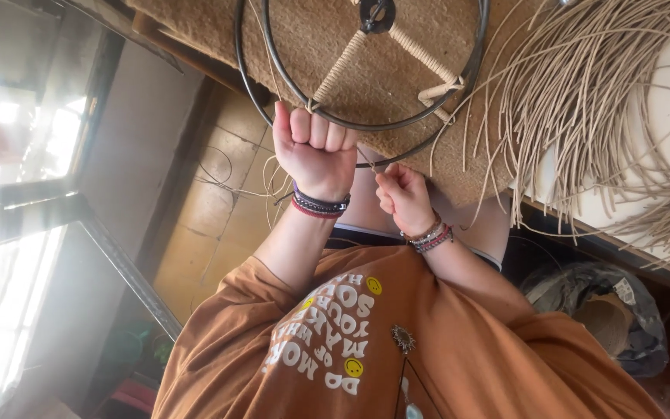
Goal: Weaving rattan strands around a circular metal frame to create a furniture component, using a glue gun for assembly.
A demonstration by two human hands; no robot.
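Clenched into a fist, our left hand point(316, 151) sits with its knuckles against the lower rim of the black metal hoop frame point(381, 126); whether the fist encloses the cane we cannot tell. A thin pale cane strand point(366, 160) runs from the rim, beside that fist, across to our right hand point(405, 195), which pinches it between thumb and fingertips just below the hoop. We judge the strand light, springy and liable to kink or split if bent sharply; it is best held close to the rim, where tension can be kept. The hoop looks rigid and can bear a firm hold. Above the hands, one spoke point(339, 70) is already bound in cane, over a brown woven mat point(312, 39). Further right, a loose bundle of strands point(583, 101) fans out, well apart from both hands
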